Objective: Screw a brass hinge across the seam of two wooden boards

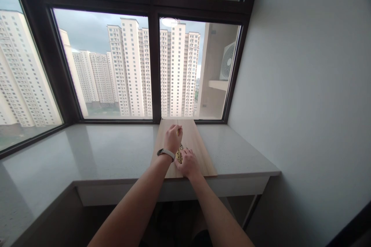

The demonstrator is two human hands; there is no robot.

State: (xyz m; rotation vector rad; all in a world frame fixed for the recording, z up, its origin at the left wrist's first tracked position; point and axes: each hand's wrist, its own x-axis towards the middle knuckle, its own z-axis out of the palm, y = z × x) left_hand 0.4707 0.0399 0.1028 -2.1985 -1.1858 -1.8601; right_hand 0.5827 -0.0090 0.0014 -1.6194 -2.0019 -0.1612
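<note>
My left hand (173,137), with a wristband at the wrist, is raised over the wooden board (202,154). Its fingers are closed on a thin object with a gold-coloured part (177,132); a fine dark line sticks up above the fist, and its exact kind cannot be made out. Just nearer to me, my right hand (189,163) rests low on the board. Thumb and fingers grip a small gold-coloured metal piece (179,157) with dark gaps, partly covered by the hand. A smaller shiny part (181,147) shows between both hands.
The board lies across a pale stone-like countertop (116,150), reaching from its front edge to the window frame (156,85). A white wall (304,77) closes off the right side. Below the counter there is a dark recess.
</note>
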